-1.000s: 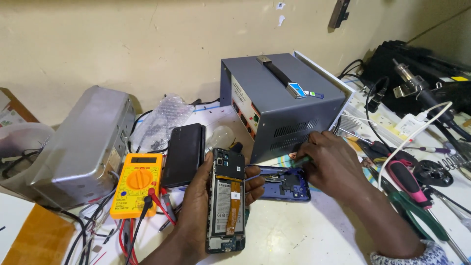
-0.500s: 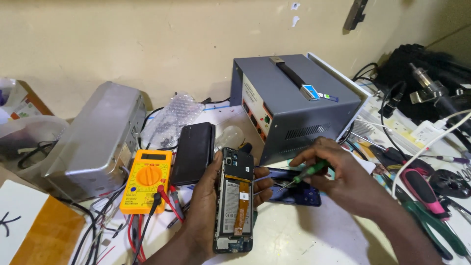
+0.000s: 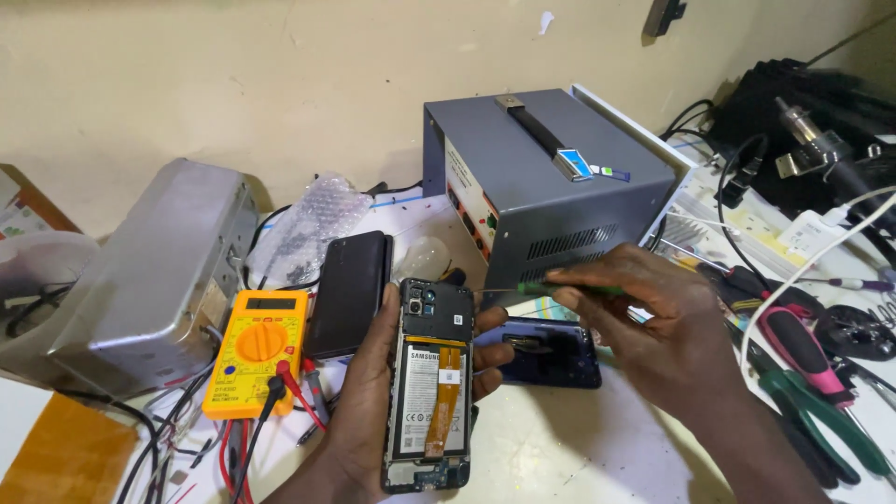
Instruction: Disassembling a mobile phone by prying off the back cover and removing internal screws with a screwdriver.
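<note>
The phone (image 3: 430, 385) lies face down with its back off, showing a battery and an orange ribbon cable. The left hand (image 3: 373, 411) grips it just in front of the grey box (image 3: 541, 187). The right hand (image 3: 663, 327) pinches a green screwdriver (image 3: 560, 288) beside it, above a blue cover (image 3: 551, 353) on the bench (image 3: 579, 448). A yellow multimeter (image 3: 257, 350) and a black phone (image 3: 350, 291) sit left of the grey box.

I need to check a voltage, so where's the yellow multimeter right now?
In the head view, the yellow multimeter lies left of the left hand, beside the black phone and before the silver metal box.
</note>
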